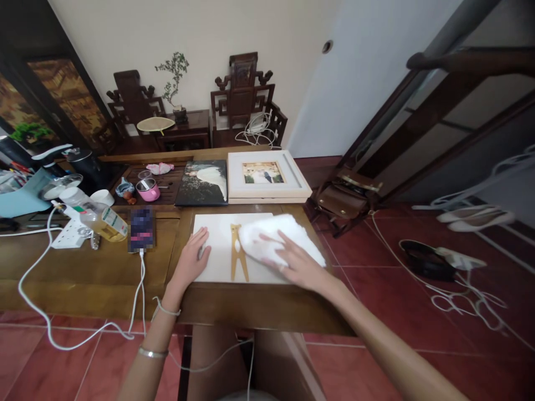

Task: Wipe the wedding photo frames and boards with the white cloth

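Note:
A flat white panel [217, 245] lies on the wooden table in front of me. It bears a long-legged golden-tan animal-shaped figure [234, 262] with a small head and a white oval in its middle. My left hand [195, 256] rests on the panel's left edge with its fingers stretched out. Over the right part of the panel lies a thick white cloth [303, 236]. My right hand [288, 256] presses on that cloth from above and holds it, fingers somewhat apart and slightly blurred. The cloth hides the panel's upper right corner.
Behind the panel lie a framed photo [271, 192] and a dark photo print [196, 186]. To the left are a phone [141, 231] on a white cable, a bottle of yellow liquid [106, 223], a power strip [69, 234] and a pink cup [148, 190]. A brown bag [340, 197] sits right.

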Demonstrator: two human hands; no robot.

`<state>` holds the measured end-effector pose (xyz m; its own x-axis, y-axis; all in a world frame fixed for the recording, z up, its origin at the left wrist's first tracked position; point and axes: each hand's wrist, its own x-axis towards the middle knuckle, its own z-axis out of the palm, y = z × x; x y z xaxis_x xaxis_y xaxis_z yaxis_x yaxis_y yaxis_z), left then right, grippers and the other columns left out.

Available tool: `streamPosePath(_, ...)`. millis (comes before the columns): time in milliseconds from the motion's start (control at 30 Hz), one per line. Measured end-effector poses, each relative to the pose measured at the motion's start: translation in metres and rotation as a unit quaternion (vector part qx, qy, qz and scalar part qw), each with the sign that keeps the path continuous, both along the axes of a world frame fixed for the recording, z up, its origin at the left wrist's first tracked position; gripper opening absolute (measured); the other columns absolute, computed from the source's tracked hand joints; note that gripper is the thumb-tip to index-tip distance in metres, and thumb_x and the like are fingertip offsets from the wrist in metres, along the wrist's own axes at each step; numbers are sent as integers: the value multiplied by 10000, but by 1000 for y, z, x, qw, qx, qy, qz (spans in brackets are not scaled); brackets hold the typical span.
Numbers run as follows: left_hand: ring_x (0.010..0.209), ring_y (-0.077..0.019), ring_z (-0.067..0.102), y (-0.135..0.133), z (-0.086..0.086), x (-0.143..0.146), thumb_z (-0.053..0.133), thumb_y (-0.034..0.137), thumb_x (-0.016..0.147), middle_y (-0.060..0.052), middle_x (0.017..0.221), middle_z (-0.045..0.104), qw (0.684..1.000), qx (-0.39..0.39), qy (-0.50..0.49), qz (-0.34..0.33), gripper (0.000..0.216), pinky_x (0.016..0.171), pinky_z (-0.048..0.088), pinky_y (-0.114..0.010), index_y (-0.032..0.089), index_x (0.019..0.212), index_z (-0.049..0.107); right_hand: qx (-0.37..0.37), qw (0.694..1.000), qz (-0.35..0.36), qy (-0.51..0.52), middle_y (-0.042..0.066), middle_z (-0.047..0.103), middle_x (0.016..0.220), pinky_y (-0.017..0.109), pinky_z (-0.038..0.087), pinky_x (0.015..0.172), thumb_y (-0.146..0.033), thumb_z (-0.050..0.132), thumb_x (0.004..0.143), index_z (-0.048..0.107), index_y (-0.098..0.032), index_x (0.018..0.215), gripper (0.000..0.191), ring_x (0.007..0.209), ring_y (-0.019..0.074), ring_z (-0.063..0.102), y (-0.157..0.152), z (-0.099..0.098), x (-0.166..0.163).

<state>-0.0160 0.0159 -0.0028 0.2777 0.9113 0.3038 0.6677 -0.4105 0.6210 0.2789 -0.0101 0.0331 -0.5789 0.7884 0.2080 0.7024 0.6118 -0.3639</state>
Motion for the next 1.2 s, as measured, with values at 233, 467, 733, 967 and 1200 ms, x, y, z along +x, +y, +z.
streamPosePath(233, 1327, -207, 380, 2, -2, -3, 465, 279, 879, -111, 1375, 483, 1000, 5, -4, -4, 424, 1131, 257, -445, 157, 1281, 516, 27, 996, -81, -9, 153, 584, 1251, 506, 203, 1120, -311, 380, 925, 629, -156, 857, 301, 1307, 259, 379, 74, -4, -22)
streamPosePath(467, 1322, -212, 387, 2, -3, -2, 461, 283, 879, -98, 1379, 479, 1000, 6, -13, 5, 418, 1126, 259, -468, 187, 1282, 518, 27, 999, 17, -5, 114, 541, 1311, 568, 114, 1132, -147, 449, 827, 619, -183, 770, 183, 1362, 261, 268, -15, -4, -16)
streamPosePath(733, 1329, -209, 375, 1, -2, -1, 452, 273, 883, -104, 1392, 461, 1000, 1, -6, 0, 421, 1131, 249, -459, 172, 1287, 512, -26, 997, 78, 10, 70, 571, 1283, 535, 143, 1151, -166, 476, 847, 604, -202, 666, 224, 1315, 252, 365, -75, 11, -3)
streamPosePath(967, 1323, -215, 386, 1, 0, -1, 465, 270, 876, -121, 1374, 480, 1000, 2, -7, 0, 401, 1127, 258, -461, 154, 1252, 542, -13, 999, -38, -12, 73, 645, 1174, 482, 319, 1078, -297, 439, 899, 637, -202, 840, 228, 1231, 288, 475, 28, 4, -8)
streamPosePath(1200, 1315, -216, 398, 1, 1, -1, 472, 276, 872, -116, 1364, 493, 1000, -1, -10, 7, 400, 1125, 265, -464, 163, 1248, 547, 11, 997, -77, -20, 91, 703, 946, 519, 258, 1087, -183, 396, 882, 606, -189, 840, 214, 1212, 281, 494, 74, 0, -21)
